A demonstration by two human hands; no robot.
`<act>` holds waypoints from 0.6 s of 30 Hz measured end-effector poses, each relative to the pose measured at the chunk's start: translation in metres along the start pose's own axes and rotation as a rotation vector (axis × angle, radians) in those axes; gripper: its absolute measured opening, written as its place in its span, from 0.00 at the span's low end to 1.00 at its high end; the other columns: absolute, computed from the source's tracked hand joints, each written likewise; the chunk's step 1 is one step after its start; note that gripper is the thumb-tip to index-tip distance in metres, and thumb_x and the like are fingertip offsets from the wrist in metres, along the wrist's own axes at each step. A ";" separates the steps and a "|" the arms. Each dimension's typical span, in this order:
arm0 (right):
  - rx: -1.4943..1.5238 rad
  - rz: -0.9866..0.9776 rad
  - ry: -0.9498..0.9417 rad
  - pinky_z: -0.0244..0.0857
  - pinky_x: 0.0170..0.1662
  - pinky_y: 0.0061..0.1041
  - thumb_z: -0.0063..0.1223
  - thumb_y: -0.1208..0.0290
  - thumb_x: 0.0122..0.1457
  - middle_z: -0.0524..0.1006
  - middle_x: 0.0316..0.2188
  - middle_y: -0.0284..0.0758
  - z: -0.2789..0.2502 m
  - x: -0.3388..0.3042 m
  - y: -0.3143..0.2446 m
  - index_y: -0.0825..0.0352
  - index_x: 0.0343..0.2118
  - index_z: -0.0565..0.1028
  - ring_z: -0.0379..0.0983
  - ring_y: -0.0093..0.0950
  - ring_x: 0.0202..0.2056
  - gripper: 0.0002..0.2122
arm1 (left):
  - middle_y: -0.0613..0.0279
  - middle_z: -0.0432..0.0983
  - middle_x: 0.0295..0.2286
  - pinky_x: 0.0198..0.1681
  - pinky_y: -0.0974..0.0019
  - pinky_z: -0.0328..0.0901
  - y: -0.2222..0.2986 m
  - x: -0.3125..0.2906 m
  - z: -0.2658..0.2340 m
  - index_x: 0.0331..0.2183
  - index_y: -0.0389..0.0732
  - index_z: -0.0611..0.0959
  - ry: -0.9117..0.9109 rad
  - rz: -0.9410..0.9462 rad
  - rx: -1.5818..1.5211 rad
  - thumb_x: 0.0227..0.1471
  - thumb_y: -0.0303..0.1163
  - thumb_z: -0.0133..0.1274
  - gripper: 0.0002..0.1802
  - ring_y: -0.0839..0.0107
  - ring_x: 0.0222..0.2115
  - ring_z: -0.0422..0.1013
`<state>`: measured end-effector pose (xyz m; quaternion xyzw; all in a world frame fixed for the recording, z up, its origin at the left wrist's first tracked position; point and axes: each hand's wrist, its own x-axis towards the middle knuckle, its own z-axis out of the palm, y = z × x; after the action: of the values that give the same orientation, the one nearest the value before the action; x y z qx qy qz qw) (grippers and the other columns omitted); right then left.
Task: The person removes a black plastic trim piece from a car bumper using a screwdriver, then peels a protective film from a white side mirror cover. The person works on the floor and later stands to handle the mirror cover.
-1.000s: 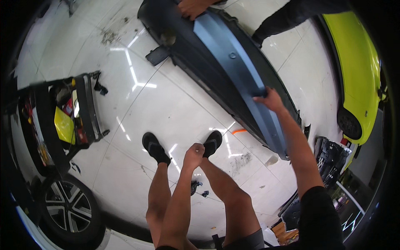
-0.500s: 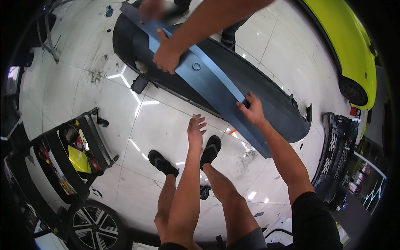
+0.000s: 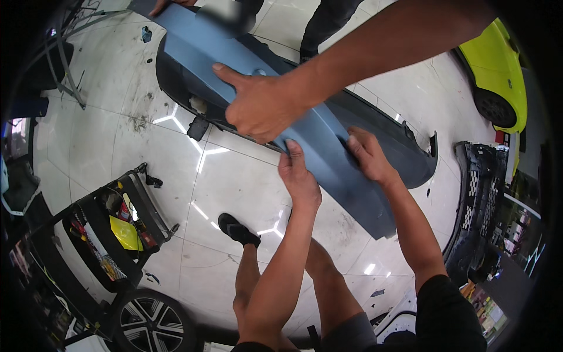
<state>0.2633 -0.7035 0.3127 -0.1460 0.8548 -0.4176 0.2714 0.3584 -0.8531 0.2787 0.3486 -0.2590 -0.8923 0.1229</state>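
A long blue-grey car body panel [image 3: 316,141] slants across the view, from the upper left toward the lower right. My left hand [image 3: 301,179] is closed on its near edge, thumb on top and fingers hidden underneath. On the opposite edge, farther right, my right hand [image 3: 372,157] grips the same panel. A co-worker's hand [image 3: 264,105] lies across the panel's middle, thumb stretched out, and that person's other hand [image 3: 161,6] is at the upper-left end. Beneath the panel a large dark grey car bumper [image 3: 387,138] rests on the floor.
To the left stands a black tool cart [image 3: 99,234] with tools and a yellow piece, a wheel [image 3: 153,322] close by. A black grille part [image 3: 475,199] lies at right, below a lime-green car [image 3: 498,82]. The co-worker's legs [image 3: 328,26] are beyond the bumper.
My left hand has gone from open in the air to gripping the panel's near edge. The panel looks larger and nearer, and the co-worker's arm has shifted right and nearer.
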 end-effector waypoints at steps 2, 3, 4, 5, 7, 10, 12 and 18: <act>0.451 0.187 -0.042 0.59 0.36 0.29 0.48 0.61 0.64 0.71 0.27 0.38 0.003 -0.007 -0.019 0.75 0.34 0.74 0.65 0.28 0.32 0.17 | 0.57 0.74 0.43 0.49 0.63 0.66 0.015 -0.014 0.009 0.50 0.36 0.72 0.101 0.067 0.061 0.62 0.54 0.49 0.30 0.67 0.43 0.71; 0.463 0.178 -0.065 0.62 0.38 0.29 0.51 0.62 0.62 0.74 0.29 0.40 0.007 0.000 0.000 0.73 0.44 0.73 0.68 0.29 0.33 0.17 | 0.57 0.75 0.42 0.48 0.62 0.67 0.024 -0.023 0.014 0.49 0.36 0.73 0.148 0.096 0.089 0.62 0.54 0.49 0.30 0.67 0.42 0.72; 0.467 0.163 -0.078 0.65 0.40 0.30 0.53 0.63 0.60 0.76 0.31 0.42 0.010 0.011 0.028 0.71 0.54 0.71 0.71 0.29 0.34 0.22 | 0.56 0.73 0.44 0.48 0.61 0.67 0.034 -0.033 0.021 0.50 0.35 0.71 0.134 0.121 0.095 0.62 0.54 0.49 0.31 0.66 0.43 0.71; 0.216 0.266 -0.095 0.66 0.41 0.32 0.53 0.64 0.59 0.77 0.32 0.45 0.013 0.018 0.043 0.69 0.58 0.67 0.74 0.33 0.34 0.25 | 0.54 0.72 0.46 0.49 0.60 0.67 0.041 -0.041 0.021 0.52 0.35 0.70 0.139 0.096 0.109 0.63 0.52 0.47 0.30 0.64 0.45 0.70; -0.248 0.333 -0.085 0.70 0.43 0.38 0.50 0.69 0.56 0.79 0.37 0.54 0.022 0.034 0.103 0.69 0.65 0.55 0.79 0.43 0.36 0.33 | 0.59 0.75 0.36 0.43 0.68 0.67 0.042 -0.055 0.015 0.44 0.33 0.74 0.195 0.126 0.111 0.66 0.48 0.44 0.25 0.72 0.39 0.71; -0.613 0.443 -0.263 0.70 0.49 0.40 0.49 0.72 0.54 0.78 0.42 0.57 0.029 0.047 0.153 0.72 0.67 0.49 0.77 0.46 0.46 0.37 | 0.55 0.72 0.45 0.47 0.65 0.69 0.054 -0.079 0.004 0.50 0.33 0.71 0.208 0.102 0.141 0.65 0.51 0.44 0.28 0.67 0.42 0.72; -0.681 0.509 -0.262 0.69 0.51 0.40 0.49 0.72 0.54 0.77 0.43 0.56 0.038 0.049 0.171 0.71 0.67 0.48 0.76 0.47 0.47 0.38 | 0.54 0.72 0.47 0.48 0.64 0.69 0.055 -0.090 -0.005 0.51 0.34 0.71 0.195 0.125 0.147 0.65 0.51 0.44 0.29 0.65 0.44 0.72; -0.633 0.605 -0.103 0.68 0.52 0.43 0.50 0.70 0.55 0.76 0.46 0.56 0.077 0.033 0.172 0.69 0.67 0.49 0.75 0.50 0.48 0.37 | 0.54 0.72 0.48 0.52 0.61 0.66 0.071 -0.109 -0.029 0.53 0.33 0.70 0.227 0.177 0.153 0.64 0.53 0.44 0.31 0.63 0.47 0.71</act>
<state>0.2781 -0.6635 0.1260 0.0145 0.9302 -0.0289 0.3656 0.4602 -0.8793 0.3602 0.4315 -0.3403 -0.8105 0.2028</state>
